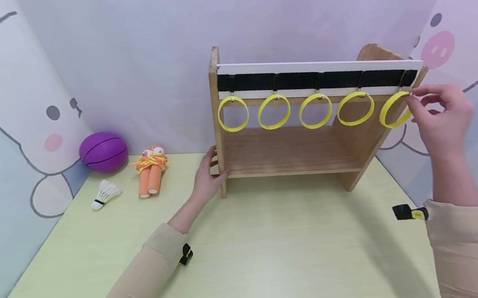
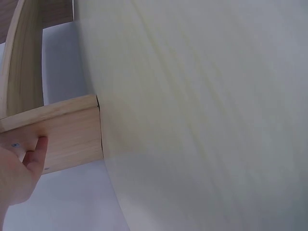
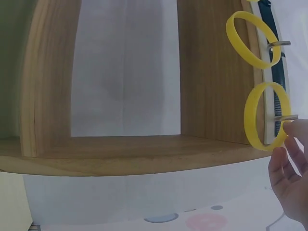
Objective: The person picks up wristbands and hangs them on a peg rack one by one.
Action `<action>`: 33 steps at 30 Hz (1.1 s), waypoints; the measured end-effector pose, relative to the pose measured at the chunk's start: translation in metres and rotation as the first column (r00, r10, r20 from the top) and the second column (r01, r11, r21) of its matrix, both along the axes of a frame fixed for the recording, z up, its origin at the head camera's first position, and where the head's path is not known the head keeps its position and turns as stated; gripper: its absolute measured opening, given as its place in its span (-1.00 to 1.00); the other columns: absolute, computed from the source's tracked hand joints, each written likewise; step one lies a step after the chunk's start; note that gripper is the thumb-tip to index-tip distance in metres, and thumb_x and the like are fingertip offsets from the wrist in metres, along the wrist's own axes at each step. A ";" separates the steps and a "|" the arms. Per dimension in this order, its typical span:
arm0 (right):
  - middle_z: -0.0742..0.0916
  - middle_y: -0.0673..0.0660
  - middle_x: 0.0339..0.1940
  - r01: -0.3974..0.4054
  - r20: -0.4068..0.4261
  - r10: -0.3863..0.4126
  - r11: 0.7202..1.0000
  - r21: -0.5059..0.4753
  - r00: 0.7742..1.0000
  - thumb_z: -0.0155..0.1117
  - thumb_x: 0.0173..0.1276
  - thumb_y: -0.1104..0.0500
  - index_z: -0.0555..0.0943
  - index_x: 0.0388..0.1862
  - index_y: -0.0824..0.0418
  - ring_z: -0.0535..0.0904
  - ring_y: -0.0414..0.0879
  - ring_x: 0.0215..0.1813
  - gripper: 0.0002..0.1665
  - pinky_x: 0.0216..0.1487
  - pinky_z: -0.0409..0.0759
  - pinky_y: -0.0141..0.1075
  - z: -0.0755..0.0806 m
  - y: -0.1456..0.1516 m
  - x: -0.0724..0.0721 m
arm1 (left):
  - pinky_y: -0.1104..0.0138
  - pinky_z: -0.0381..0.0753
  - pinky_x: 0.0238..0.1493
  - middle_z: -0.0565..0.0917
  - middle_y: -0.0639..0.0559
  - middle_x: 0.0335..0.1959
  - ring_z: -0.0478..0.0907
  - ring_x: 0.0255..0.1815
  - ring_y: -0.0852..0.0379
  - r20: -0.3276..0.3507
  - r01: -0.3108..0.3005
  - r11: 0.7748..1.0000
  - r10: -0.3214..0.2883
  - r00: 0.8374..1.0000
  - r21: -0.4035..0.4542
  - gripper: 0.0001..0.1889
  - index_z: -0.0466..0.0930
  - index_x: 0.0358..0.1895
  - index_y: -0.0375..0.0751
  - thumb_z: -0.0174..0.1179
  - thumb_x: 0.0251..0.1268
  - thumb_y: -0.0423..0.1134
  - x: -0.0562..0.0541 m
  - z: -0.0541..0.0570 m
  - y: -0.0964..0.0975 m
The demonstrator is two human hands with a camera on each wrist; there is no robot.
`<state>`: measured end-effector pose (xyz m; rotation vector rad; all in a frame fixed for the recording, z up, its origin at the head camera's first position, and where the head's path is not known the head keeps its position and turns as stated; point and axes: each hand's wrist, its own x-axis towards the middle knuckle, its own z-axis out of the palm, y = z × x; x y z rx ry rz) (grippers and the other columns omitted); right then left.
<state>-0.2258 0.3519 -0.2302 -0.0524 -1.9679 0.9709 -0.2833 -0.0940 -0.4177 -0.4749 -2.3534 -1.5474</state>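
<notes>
A wooden shelf [image 1: 291,151] stands on the table, with a white rail [image 1: 252,67] bearing a black strip and metal hooks across its upper front. Several thin yellow rings [image 1: 274,112] hang from these hooks in a row. At the far right end, my right hand [image 1: 445,117] pinches the edge of the last yellow ring [image 3: 251,115] between thumb and fingers, close to the tip of its hook [image 3: 287,117]. My left hand [image 1: 207,176] rests against the shelf's left side panel [image 2: 72,139], low down. In the left wrist view, one digit lies extended on the panel's outer face.
Left of the shelf on the table [image 1: 275,260] are a purple ball [image 1: 104,152], a white shuttlecock [image 1: 106,194] and a jump rope with orange handles [image 1: 153,174]. Walls printed with cartoon animals enclose the table at the back and sides.
</notes>
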 end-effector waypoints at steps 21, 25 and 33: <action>0.69 0.01 -0.31 -0.271 -0.256 0.272 0.962 0.040 0.928 0.35 0.08 0.38 0.67 -0.21 0.40 0.55 -0.24 -0.32 -0.75 -0.42 0.49 -0.64 0.010 -0.052 0.039 | 0.04 0.62 -0.03 0.32 -0.07 0.36 0.41 0.22 -0.05 -0.017 0.005 0.984 -0.009 1.000 -0.179 -0.15 0.07 0.46 -0.06 0.34 0.13 -0.11 0.009 0.028 -0.016; 0.70 0.06 -0.30 -0.312 -0.230 0.321 0.947 0.077 0.919 0.34 0.09 0.40 0.64 -0.20 0.48 0.54 -0.20 -0.30 -0.74 -0.41 0.51 -0.63 0.009 -0.064 0.049 | 0.04 0.60 0.01 0.34 -0.03 0.35 0.39 0.25 -0.04 -0.074 0.026 0.982 -0.040 0.996 -0.189 -0.18 0.11 0.45 -0.03 0.34 0.12 -0.17 0.019 0.046 -0.025; 0.66 0.12 -0.29 -0.309 -0.174 0.354 0.920 0.242 0.919 0.34 0.02 0.53 0.63 -0.23 0.52 0.53 -0.28 -0.24 -0.74 -0.26 0.52 -0.66 -0.011 -0.092 0.060 | 0.12 0.60 0.04 0.34 -0.01 0.36 0.40 0.25 0.01 -0.156 -0.016 0.950 -0.035 0.987 -0.311 -0.25 0.16 0.43 -0.01 0.29 0.18 -0.14 0.047 0.082 -0.037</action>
